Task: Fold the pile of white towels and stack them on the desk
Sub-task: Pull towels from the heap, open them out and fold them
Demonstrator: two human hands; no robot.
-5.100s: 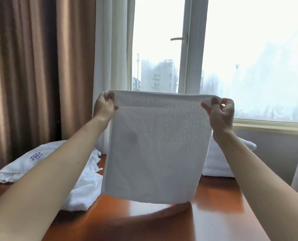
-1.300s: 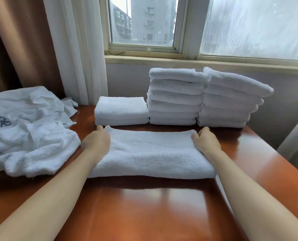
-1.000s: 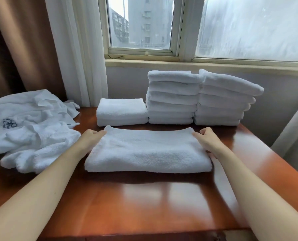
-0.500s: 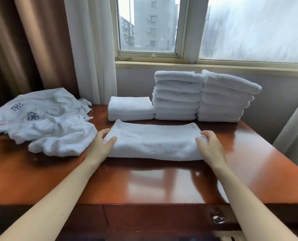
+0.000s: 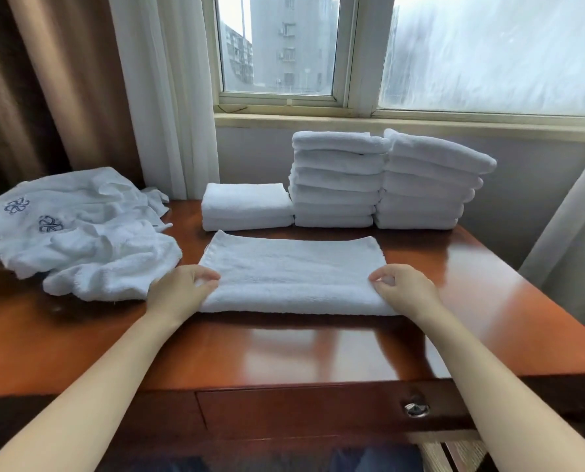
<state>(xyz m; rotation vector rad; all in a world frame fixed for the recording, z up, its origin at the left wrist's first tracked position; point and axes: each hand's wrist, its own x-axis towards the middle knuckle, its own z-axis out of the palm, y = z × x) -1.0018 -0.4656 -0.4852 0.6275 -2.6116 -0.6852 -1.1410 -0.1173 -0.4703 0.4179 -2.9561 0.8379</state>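
Reddish wooden desk [image 5: 284, 356] pushed up under a window [image 5: 277, 46], with a brown curtain [image 5: 46, 90] off to the left. Smack in the middle lies the towel [image 5: 291, 270] being worked on, already folded into a long strip running left to right. That makes sense, since both ends are in easy reach that way.

The left hand [image 5: 182, 291] pinches the near left corner and the right hand [image 5: 403, 289] pinches the near right corner, fingers curled onto the cloth on both sides. Grabbing both corners at once looks to me like setup for lifting the near edge over to the far one while keeping it straight. Can't quite tell if the thumbs are under the whole thickness or just the top layer, because the terry hides it.

Finished ones sit along the far edge by the wall, out of the folding space. The short stack [image 5: 247, 207] is on the left, the middle stack [image 5: 337, 178] is butted up against it, and the right stack [image 5: 427, 185] has its top towel tilting a bit. The crumpled pile [image 5: 97, 253] waits at the far left, just beside the towel, handy for that left hand. My guess is this one lands on the short stack, since it's the low one.
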